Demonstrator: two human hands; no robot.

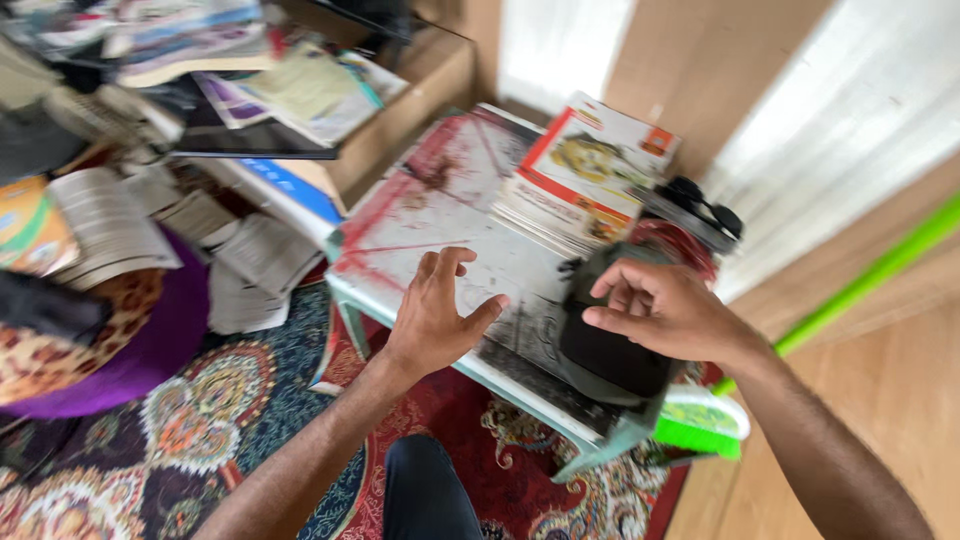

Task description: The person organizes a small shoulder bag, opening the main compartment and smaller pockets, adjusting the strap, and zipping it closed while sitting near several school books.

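The left hand (438,318) hovers open, fingers spread, holding nothing, over the near edge of the small pale-green plastic table (440,205). At 3 o'clock from it, the right hand (668,312) rests loosely curled on a dark grey-green fabric bag (608,358) at the table's near right corner; whether it grips is unclear. At 12 o'clock lies a red-and-white paperback book (590,165), with black sunglasses (705,208) beside it.

- A flat box (597,165) lies on the far part of the low table (440,215), on a stack of printed sheets. It is rectangular, white with a red-orange border and a yellow picture.
- A cardboard box (400,110) stands behind the table, open and brown, with a blue label (297,187) on its near side.
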